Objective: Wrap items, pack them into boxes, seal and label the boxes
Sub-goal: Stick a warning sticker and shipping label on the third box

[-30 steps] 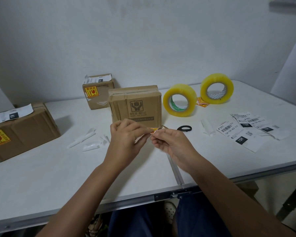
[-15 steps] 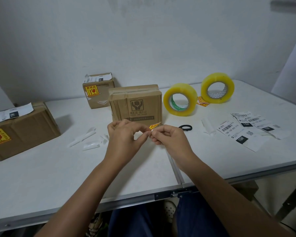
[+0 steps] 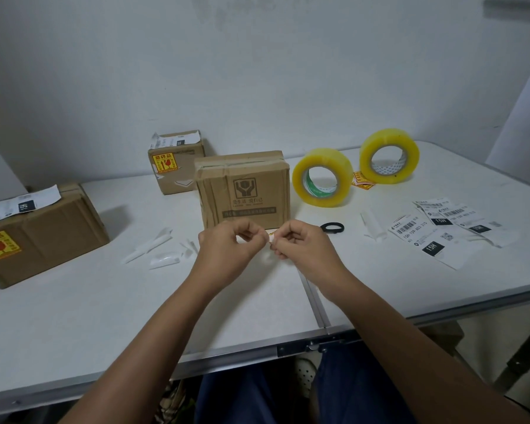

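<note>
A taped cardboard box [image 3: 245, 188] stands upright at the table's centre, its printed face toward me. Just in front of it my left hand [image 3: 230, 249] and my right hand [image 3: 300, 249] meet fingertip to fingertip and pinch a small yellow-and-red fragile sticker [image 3: 272, 234], mostly hidden by the fingers. Both hands hover a little above the white table [image 3: 74, 301]. A few more such stickers [image 3: 361, 180] lie between the two tape rolls.
Two labelled boxes stand to the left, a large one [image 3: 43, 237] and a small one [image 3: 175, 163] at the back. Two yellow tape rolls [image 3: 322, 177] [image 3: 389, 156], black scissors [image 3: 332, 227], shipping labels [image 3: 441, 231] and white backing strips [image 3: 156, 249] lie around.
Both hands have risen slightly toward the centre box while working the small sticker between their fingertips. Nothing else on the table has moved.
</note>
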A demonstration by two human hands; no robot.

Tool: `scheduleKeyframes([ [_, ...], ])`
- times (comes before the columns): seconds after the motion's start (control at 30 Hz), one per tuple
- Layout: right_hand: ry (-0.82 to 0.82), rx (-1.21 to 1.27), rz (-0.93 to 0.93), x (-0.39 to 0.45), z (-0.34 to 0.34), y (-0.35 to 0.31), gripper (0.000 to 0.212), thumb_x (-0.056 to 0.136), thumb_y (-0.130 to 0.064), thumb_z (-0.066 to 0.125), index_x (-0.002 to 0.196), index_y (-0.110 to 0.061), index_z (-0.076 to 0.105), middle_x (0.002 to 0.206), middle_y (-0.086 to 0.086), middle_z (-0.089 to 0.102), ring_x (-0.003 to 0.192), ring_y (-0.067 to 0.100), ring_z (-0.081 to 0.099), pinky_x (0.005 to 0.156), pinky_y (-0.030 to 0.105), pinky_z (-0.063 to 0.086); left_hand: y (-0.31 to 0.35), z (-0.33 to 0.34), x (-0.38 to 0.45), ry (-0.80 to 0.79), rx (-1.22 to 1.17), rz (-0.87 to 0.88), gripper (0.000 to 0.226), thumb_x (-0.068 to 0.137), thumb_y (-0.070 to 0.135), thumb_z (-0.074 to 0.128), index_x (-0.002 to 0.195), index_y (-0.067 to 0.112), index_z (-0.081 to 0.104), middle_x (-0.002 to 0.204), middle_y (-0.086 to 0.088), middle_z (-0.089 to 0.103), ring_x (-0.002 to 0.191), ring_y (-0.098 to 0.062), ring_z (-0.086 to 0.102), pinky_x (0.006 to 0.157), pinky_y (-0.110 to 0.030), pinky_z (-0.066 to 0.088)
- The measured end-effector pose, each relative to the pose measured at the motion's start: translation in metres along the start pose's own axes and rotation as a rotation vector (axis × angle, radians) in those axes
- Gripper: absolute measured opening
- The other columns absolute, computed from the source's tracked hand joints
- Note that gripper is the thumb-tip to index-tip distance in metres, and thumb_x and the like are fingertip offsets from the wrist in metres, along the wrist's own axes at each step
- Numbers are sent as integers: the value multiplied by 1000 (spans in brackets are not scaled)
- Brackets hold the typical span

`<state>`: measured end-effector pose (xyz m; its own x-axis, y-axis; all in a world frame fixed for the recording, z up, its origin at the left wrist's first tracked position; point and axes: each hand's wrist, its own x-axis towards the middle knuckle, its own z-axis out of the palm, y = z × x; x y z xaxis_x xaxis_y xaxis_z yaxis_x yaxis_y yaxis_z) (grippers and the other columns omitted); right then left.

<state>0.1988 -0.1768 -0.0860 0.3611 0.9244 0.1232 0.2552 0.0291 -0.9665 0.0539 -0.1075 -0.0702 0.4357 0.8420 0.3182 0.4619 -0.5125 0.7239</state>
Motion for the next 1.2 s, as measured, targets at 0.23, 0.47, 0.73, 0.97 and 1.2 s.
scheduleKeyframes([
  [0.23, -60, 81, 25, 7, -3, 6, 5, 85, -8, 65, 85, -9, 70, 85, 15, 71, 75, 12, 65, 76, 30, 54, 0, 0, -2, 11, -67, -24, 16, 90, 35, 66, 74, 31, 68, 78, 29, 64, 79, 9, 57, 100, -54, 42],
  [0.47, -67, 179, -5, 7, 2, 6, 21, 92, -15, 64, 96, 6, 68, 78, 6, 69, 69, 6, 64, 65, 16, 52, 2, 0, -2, -50, -115, -30, 16, 93, 33, 63, 78, 33, 68, 79, 23, 67, 79, 5, 59, 89, -40, 47],
  [0.73, -107, 193, 34, 8, -2, 5, 17, 92, -8, 64, 99, 7, 66, 83, 11, 70, 72, 10, 65, 68, 16, 53, 0, -1, -2, -77, -38, -82, 18, 97, 36, 56, 83, 29, 64, 81, 14, 65, 81, -1, 57, 102, -53, 40],
  [0.97, -153, 190, 60, 9, -6, 3, 18, 92, -10, 65, 98, 6, 66, 85, 12, 71, 76, 12, 65, 70, 16, 53, 0, -7, 2, -105, -5, -112, 17, 98, 36, 54, 86, 28, 63, 83, 9, 65, 77, -6, 54, 100, -48, 39],
  [1.2, -221, 138, 44, 8, -8, 1, 20, 94, -8, 61, 97, 12, 62, 83, 10, 69, 76, 12, 64, 73, 17, 54, -6, -10, 6, -146, 15, -130, 20, 98, 38, 55, 83, 28, 64, 82, 9, 67, 80, -12, 56, 95, -44, 39],
])
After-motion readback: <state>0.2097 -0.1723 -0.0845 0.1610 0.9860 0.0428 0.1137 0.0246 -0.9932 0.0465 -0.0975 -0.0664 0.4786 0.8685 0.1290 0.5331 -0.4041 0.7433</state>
